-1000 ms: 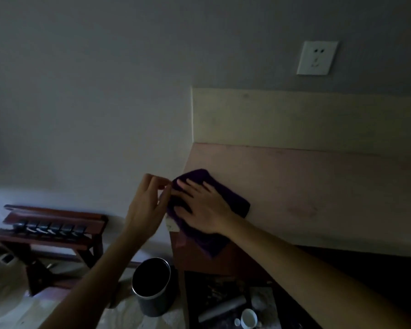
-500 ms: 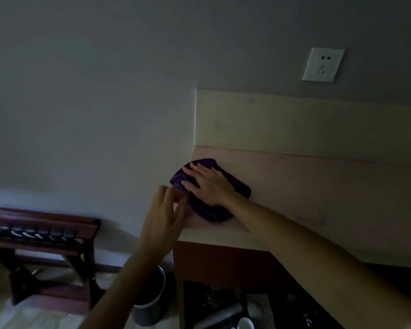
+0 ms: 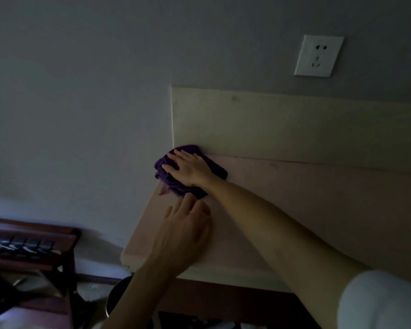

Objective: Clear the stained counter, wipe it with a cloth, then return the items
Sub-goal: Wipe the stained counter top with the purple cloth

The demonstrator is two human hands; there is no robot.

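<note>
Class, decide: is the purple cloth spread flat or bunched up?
Bunched: the purple cloth shows folds and creases beneath the right hand.

One cloth (image 3: 190, 172), two hands, one socket (image 3: 318, 55)

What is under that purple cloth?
The purple cloth lies on the pinkish counter, pressed flat by the right hand. Any stain beneath it is covered.

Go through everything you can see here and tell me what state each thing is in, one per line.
Cloth: bunched, lying on the counter's back left corner, against the backsplash.
Right hand: flat, fingers straight, pressing on the cloth.
Left hand: open, palm down over the counter, just in front of the cloth.
Counter: bare apart from the cloth and hands.
Socket: nothing plugged in.
Bin: on the floor, mostly hidden by the left arm.
</note>
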